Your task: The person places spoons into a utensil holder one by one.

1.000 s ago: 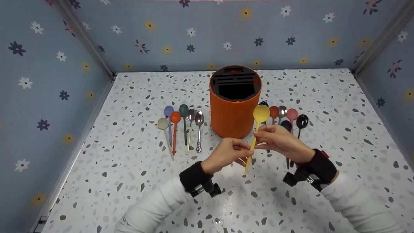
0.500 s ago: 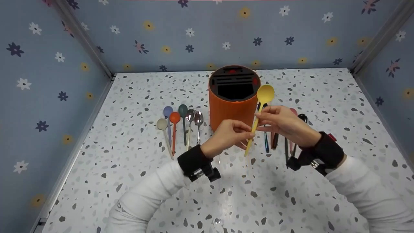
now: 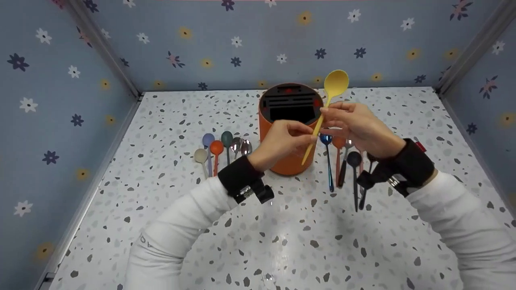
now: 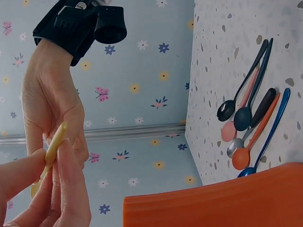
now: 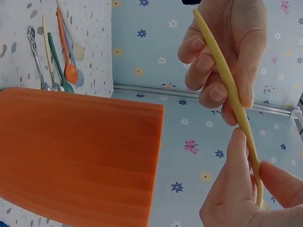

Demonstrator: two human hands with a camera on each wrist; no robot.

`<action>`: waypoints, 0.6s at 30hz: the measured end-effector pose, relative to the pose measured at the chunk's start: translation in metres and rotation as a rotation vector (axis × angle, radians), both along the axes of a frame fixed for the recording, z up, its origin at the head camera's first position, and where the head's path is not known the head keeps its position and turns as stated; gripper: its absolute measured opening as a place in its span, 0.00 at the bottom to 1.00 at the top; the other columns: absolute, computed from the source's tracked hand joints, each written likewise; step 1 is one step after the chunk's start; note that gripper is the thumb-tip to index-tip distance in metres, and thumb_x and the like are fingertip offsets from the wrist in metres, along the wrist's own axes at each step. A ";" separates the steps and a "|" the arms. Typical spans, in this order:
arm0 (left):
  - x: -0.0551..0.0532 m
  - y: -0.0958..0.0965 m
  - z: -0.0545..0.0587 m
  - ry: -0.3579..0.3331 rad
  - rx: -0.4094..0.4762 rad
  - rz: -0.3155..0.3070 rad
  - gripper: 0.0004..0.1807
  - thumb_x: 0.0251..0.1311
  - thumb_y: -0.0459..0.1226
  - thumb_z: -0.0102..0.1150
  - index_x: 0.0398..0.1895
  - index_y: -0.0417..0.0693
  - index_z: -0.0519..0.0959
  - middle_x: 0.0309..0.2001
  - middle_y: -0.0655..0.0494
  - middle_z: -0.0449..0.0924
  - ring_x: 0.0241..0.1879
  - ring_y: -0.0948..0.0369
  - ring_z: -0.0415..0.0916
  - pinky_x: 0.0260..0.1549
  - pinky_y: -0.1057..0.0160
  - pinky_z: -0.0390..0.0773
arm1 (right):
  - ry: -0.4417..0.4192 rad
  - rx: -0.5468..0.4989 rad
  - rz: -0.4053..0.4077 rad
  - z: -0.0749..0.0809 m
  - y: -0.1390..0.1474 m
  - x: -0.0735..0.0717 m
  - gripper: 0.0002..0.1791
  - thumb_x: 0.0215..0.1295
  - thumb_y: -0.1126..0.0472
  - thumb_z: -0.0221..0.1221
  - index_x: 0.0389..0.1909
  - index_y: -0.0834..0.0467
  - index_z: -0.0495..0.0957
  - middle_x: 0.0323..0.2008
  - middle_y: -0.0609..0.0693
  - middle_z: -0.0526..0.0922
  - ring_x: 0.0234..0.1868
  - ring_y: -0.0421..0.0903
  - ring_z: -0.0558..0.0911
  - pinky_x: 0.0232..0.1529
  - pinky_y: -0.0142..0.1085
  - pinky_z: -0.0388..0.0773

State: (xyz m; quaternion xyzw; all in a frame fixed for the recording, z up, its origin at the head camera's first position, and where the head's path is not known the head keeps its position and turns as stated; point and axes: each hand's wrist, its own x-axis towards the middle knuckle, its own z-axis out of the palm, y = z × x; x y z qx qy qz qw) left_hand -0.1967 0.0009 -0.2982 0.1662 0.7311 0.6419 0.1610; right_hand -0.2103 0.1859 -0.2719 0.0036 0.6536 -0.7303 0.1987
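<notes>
Since both hands share one slim handle, the steadiest way is probably to turn them as a pair. The yellow spoon is up in the air, its bowl leaning toward one o'clock in the head view and its tail toward seven. It crosses in front of the orange pot there; whether it is directly over the pot cannot be told. The person's left hand pinches the handle near the tail, thumb and bent fingers only a handle's thickness apart. The right hand pinches likewise, just below the bowl. A light hold should do; hard squeezing might roll the bowl. Keeping the tail clear of the black top seems wise, and the wrists high above the bright spoons toward nine o'clock and the darker spoons toward four.
</notes>
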 end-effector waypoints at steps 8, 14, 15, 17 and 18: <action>-0.018 0.003 0.026 0.027 -0.031 0.019 0.10 0.55 0.32 0.57 0.38 0.36 0.78 0.31 0.48 0.79 0.27 0.61 0.75 0.28 0.64 0.80 | 0.075 -0.131 -0.026 0.023 0.001 -0.010 0.19 0.56 0.61 0.58 0.44 0.67 0.67 0.35 0.55 0.74 0.37 0.47 0.77 0.47 0.37 0.76; -0.034 0.006 0.033 0.115 -0.061 0.027 0.10 0.55 0.32 0.56 0.39 0.34 0.78 0.30 0.47 0.78 0.24 0.60 0.74 0.27 0.65 0.80 | 0.109 -0.155 -0.080 0.032 0.000 -0.020 0.18 0.55 0.63 0.60 0.44 0.67 0.67 0.37 0.56 0.73 0.39 0.48 0.76 0.47 0.37 0.76; -0.037 0.007 0.034 0.130 -0.067 0.028 0.10 0.55 0.32 0.56 0.39 0.34 0.78 0.30 0.46 0.78 0.23 0.60 0.74 0.27 0.65 0.80 | 0.115 -0.164 -0.088 0.033 0.000 -0.021 0.18 0.55 0.64 0.60 0.44 0.67 0.68 0.38 0.56 0.73 0.39 0.49 0.76 0.48 0.38 0.75; -0.042 0.010 0.036 0.159 -0.086 0.036 0.10 0.55 0.32 0.56 0.39 0.34 0.78 0.30 0.46 0.79 0.23 0.59 0.74 0.26 0.64 0.80 | 0.117 -0.198 -0.115 0.035 0.000 -0.024 0.17 0.54 0.65 0.60 0.42 0.67 0.68 0.37 0.57 0.74 0.39 0.49 0.77 0.48 0.38 0.75; -0.045 0.011 0.036 0.171 -0.095 0.041 0.10 0.55 0.32 0.56 0.39 0.34 0.78 0.31 0.46 0.79 0.23 0.59 0.74 0.25 0.64 0.80 | 0.122 -0.206 -0.125 0.035 0.000 -0.025 0.17 0.54 0.66 0.60 0.42 0.68 0.69 0.37 0.57 0.74 0.39 0.49 0.77 0.48 0.38 0.75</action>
